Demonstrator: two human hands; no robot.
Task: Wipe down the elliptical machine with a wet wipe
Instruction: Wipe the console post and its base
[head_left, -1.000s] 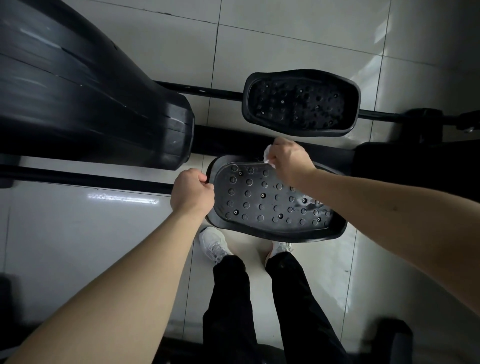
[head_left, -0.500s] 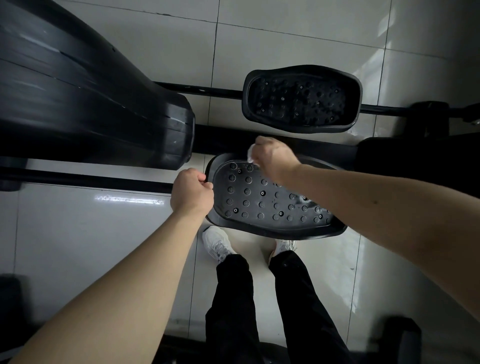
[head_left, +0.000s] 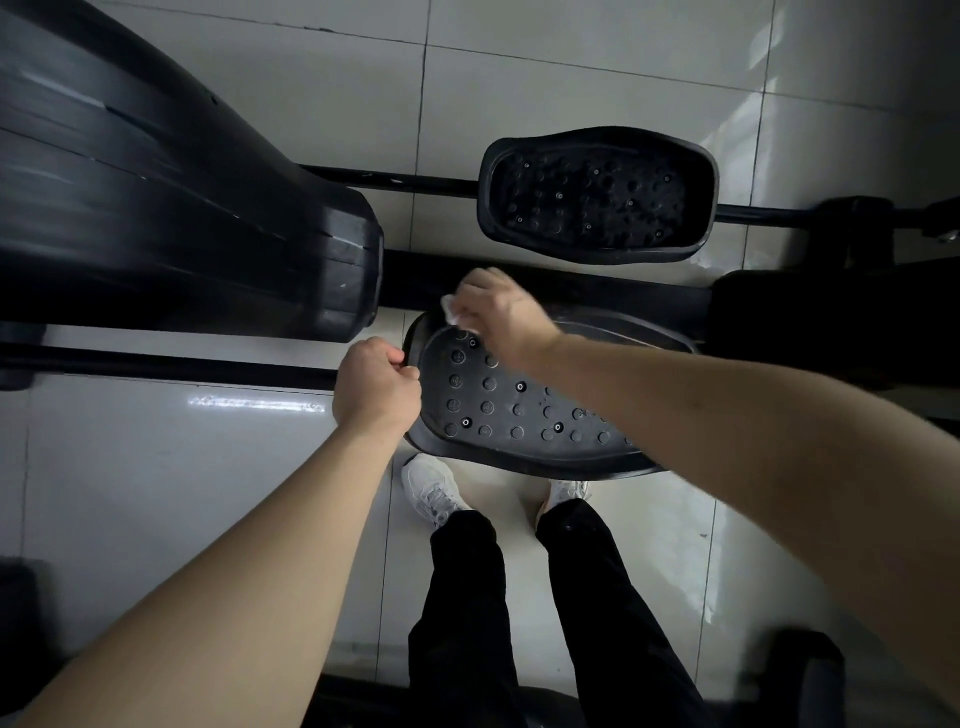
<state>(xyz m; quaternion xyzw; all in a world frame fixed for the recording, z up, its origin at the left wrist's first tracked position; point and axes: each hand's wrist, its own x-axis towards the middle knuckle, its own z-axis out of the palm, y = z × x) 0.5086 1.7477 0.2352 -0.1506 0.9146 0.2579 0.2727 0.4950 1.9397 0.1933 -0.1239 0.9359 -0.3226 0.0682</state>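
Head view: the right hand (head_left: 501, 312) pinches a crumpled white wet wipe (head_left: 451, 309) against the 11 o'clock rim of the near black studded plastic pedal (head_left: 519, 410). The left hand (head_left: 374, 384) grips that rim at 9 o'clock. The wipe looks limp, light and damp, best held bunched in fingertips. The pedal seems stiff and may swing. No container shows.

Left forearm (head_left: 234, 571) runs in from the near left with the left grip (head_left: 376, 387) balled round the pedal (head_left: 519, 415) at its left rim, right forearm (head_left: 753, 441) angles in from the right, wrist dipped, right grip (head_left: 501, 312) a bit farther out pinching a white wipe (head_left: 451, 307).
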